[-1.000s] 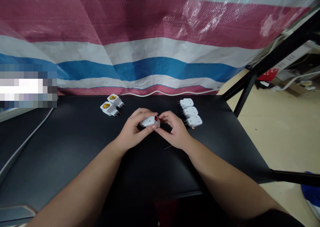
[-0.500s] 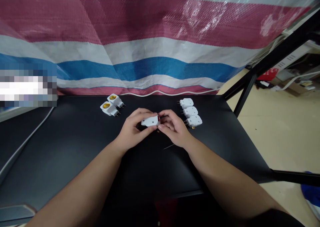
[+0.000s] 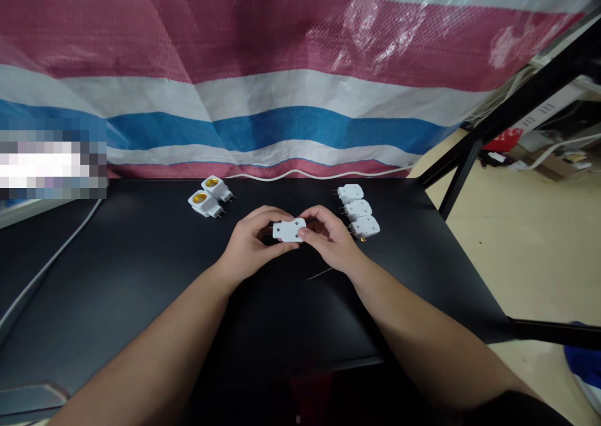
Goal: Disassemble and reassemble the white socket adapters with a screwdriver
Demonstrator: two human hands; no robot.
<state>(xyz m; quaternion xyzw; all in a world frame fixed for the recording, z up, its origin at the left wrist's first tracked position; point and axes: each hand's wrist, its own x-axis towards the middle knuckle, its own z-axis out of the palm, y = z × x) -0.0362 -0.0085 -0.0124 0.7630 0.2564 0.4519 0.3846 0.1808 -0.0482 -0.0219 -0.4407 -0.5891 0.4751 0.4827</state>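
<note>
White plastic adapter [image 3: 285, 230] is pinched, holed face showing, between fingers and thumbs of the left hand [image 3: 246, 238] and right hand [image 3: 334, 241] at frame centre, its handling seemingly unfinished. Three similar pieces [image 3: 357, 210] are laid right of centre, two gold-lined sockets [image 3: 206, 203] left.

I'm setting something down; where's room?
Free table: between left forearm and left white cable, beyond the grey object; between right forearm and right edge. Crowded: far middle, with two gold-cupped adapters, left hand and right hand on a white adapter, and three more adapters.
</note>
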